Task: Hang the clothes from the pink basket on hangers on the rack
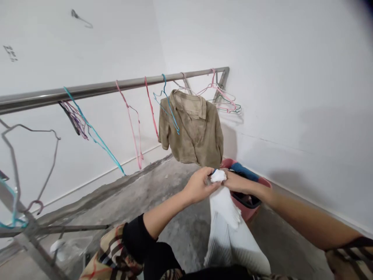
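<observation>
Both my hands meet at the middle of the view around a white garment (230,229) that hangs down from them. My left hand (199,184) pinches the bunched top of the cloth. My right hand (234,182) grips the same bunched top from the other side, its fingers closed. Behind the hands a beige shirt (194,130) hangs on a hanger from a steel rail (116,86).
Several empty wire hangers, pink (132,124), blue (93,130) and grey (27,155), hang along the rail. A red basket (250,202) with clothes stands on the concrete floor by the white wall corner. The rack's frame (35,237) is low at left.
</observation>
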`<act>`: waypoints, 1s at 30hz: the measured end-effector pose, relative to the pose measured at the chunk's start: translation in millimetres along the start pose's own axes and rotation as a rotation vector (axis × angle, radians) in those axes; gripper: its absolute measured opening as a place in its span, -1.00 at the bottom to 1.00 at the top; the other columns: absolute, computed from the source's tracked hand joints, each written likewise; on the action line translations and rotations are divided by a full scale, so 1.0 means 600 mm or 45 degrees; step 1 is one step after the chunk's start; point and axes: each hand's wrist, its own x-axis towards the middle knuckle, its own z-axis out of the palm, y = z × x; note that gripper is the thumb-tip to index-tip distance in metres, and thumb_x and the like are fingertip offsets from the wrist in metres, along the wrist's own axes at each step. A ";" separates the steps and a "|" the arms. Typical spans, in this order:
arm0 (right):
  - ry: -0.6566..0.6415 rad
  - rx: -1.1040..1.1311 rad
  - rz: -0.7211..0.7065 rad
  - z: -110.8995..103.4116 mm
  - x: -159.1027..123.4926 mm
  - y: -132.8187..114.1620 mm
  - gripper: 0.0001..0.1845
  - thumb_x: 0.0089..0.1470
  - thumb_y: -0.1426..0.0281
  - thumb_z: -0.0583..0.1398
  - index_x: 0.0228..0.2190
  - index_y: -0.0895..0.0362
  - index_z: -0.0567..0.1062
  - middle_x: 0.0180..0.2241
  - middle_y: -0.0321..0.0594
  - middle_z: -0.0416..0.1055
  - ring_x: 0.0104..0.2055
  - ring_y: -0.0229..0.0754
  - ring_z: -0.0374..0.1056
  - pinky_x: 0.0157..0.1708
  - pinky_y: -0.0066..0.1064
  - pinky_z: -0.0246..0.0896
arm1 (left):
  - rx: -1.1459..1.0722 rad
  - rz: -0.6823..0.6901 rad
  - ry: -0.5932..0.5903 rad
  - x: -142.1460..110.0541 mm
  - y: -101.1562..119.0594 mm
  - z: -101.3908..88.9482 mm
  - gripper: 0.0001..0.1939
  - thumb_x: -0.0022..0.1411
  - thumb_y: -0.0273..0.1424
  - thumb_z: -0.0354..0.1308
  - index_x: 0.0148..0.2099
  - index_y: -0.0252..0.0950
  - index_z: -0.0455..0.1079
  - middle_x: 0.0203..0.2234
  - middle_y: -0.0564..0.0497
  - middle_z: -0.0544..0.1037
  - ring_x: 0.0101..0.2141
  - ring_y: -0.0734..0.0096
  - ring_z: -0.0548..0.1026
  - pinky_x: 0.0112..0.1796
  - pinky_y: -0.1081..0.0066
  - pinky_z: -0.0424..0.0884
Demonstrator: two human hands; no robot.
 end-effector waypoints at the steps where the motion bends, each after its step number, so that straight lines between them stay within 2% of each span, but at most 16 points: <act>1: 0.034 -0.025 -0.007 -0.021 -0.015 -0.005 -0.77 -0.12 0.23 0.27 -0.42 0.12 0.53 -0.44 -0.25 0.49 -0.28 -0.05 0.39 -0.23 -0.28 0.36 | -0.054 0.016 0.025 -0.015 -0.005 -0.003 -0.70 0.10 -0.34 0.25 -0.09 -0.31 0.43 -0.20 -0.06 0.56 -0.18 0.32 0.48 -0.11 0.37 0.38; 3: 0.183 -0.092 -0.020 -0.070 -0.044 -0.018 -0.77 -0.11 0.22 0.26 -0.42 0.12 0.54 -0.36 -0.19 0.52 -0.16 0.03 0.40 -0.13 -0.23 0.34 | -0.157 -0.054 0.069 -0.047 -0.027 -0.007 -0.59 0.12 -0.30 0.25 0.02 -0.29 0.39 -0.14 -0.10 0.55 -0.14 0.31 0.48 -0.07 0.33 0.38; 5: 0.430 -0.206 0.024 -0.121 -0.073 -0.032 -0.76 -0.10 0.22 0.25 -0.41 0.13 0.54 -0.32 -0.14 0.52 -0.16 0.05 0.40 -0.17 -0.23 0.34 | -0.224 -0.189 0.076 -0.082 -0.062 0.002 -0.57 0.14 -0.29 0.23 0.05 -0.29 0.37 -0.17 -0.10 0.56 -0.17 0.32 0.49 -0.09 0.32 0.40; 7: 0.666 -0.311 0.116 -0.165 -0.095 -0.047 -0.74 -0.06 0.22 0.23 -0.41 0.16 0.53 -0.37 -0.10 0.50 -0.31 -0.01 0.40 -0.36 -0.28 0.33 | -0.258 -0.314 0.069 -0.120 -0.100 0.025 -0.58 0.15 -0.30 0.21 0.05 -0.29 0.37 -0.21 -0.08 0.56 -0.19 0.32 0.49 -0.08 0.29 0.39; 10: 0.918 -0.415 0.240 -0.215 -0.108 -0.067 -0.71 0.02 0.21 0.20 -0.46 0.21 0.50 -0.50 -0.09 0.44 -0.51 -0.14 0.31 -0.58 -0.36 0.22 | -0.367 -0.479 0.072 -0.180 -0.147 0.072 -0.58 0.14 -0.30 0.18 0.05 -0.30 0.36 -0.26 -0.06 0.55 -0.23 0.34 0.51 -0.09 0.28 0.40; 13: 1.081 -0.470 0.301 -0.251 -0.089 -0.072 -0.74 0.09 0.27 0.19 -0.44 0.24 0.49 -0.45 -0.03 0.48 -0.51 -0.17 0.36 -0.56 -0.40 0.26 | -0.515 -0.600 0.126 -0.231 -0.177 0.111 -0.55 0.13 -0.25 0.19 0.04 -0.32 0.35 -0.28 -0.07 0.53 -0.27 0.35 0.50 -0.15 0.30 0.42; 15: 1.141 -0.496 0.310 -0.271 -0.062 -0.065 -0.81 0.10 0.38 0.18 -0.32 0.26 0.51 -0.29 0.06 0.52 -0.38 -0.12 0.44 -0.44 -0.39 0.34 | -0.599 -0.666 0.175 -0.257 -0.192 0.126 -0.51 0.11 -0.18 0.21 0.03 -0.33 0.35 -0.29 -0.08 0.52 -0.28 0.34 0.49 -0.18 0.31 0.41; 17: 1.170 -0.529 0.331 -0.286 -0.026 -0.055 -0.71 0.03 0.46 0.23 -0.17 0.30 0.49 -0.13 0.15 0.49 -0.17 0.00 0.46 -0.23 -0.30 0.39 | -0.660 -0.726 0.227 -0.277 -0.209 0.132 -0.45 0.07 -0.12 0.24 0.03 -0.35 0.35 -0.31 -0.08 0.51 -0.29 0.33 0.48 -0.20 0.32 0.40; 20: 1.121 -0.646 0.330 -0.287 0.040 -0.051 -0.32 -0.13 0.42 0.35 0.06 0.31 0.38 0.09 0.23 0.35 0.13 0.17 0.30 0.09 -0.14 0.24 | -0.700 -0.800 0.323 -0.303 -0.234 0.135 -0.37 0.03 -0.04 0.27 0.02 -0.37 0.35 -0.33 -0.09 0.51 -0.29 0.31 0.48 -0.18 0.30 0.39; 22: 1.049 -0.747 0.245 -0.272 0.092 -0.067 -0.16 -0.08 0.30 0.33 0.20 0.30 0.24 0.21 0.21 0.21 0.24 0.17 0.17 0.21 -0.11 0.11 | -0.711 -0.837 0.389 -0.319 -0.250 0.138 -0.34 0.00 0.00 0.28 0.01 -0.37 0.36 -0.34 -0.09 0.51 -0.29 0.30 0.49 -0.15 0.29 0.39; 24: 1.036 -0.837 0.099 -0.249 0.148 -0.099 -0.14 0.05 0.19 0.24 0.26 0.32 0.13 0.25 0.20 0.13 0.29 0.16 0.09 0.25 -0.09 0.04 | -0.716 -0.865 0.433 -0.333 -0.263 0.144 -0.31 -0.02 0.04 0.28 0.01 -0.37 0.37 -0.36 -0.08 0.51 -0.30 0.29 0.49 -0.16 0.28 0.39; 26: 1.138 -0.888 -0.036 -0.224 0.207 -0.142 -0.14 0.11 0.15 0.17 0.27 0.36 0.06 0.25 0.23 0.11 0.30 0.17 0.04 0.25 -0.05 0.01 | -0.714 -0.880 0.462 -0.345 -0.275 0.152 -0.31 -0.01 0.06 0.27 0.01 -0.37 0.39 -0.37 -0.08 0.52 -0.31 0.29 0.50 -0.18 0.30 0.40; 30: 1.394 -0.943 -0.086 -0.180 0.309 -0.227 -0.15 0.16 0.10 0.11 0.29 0.31 -0.01 0.27 0.23 0.04 0.29 0.25 -0.01 0.17 0.11 0.02 | -0.708 -0.901 0.517 -0.362 -0.292 0.162 -0.29 -0.01 0.09 0.26 0.01 -0.37 0.41 -0.37 -0.10 0.53 -0.31 0.28 0.52 -0.17 0.31 0.43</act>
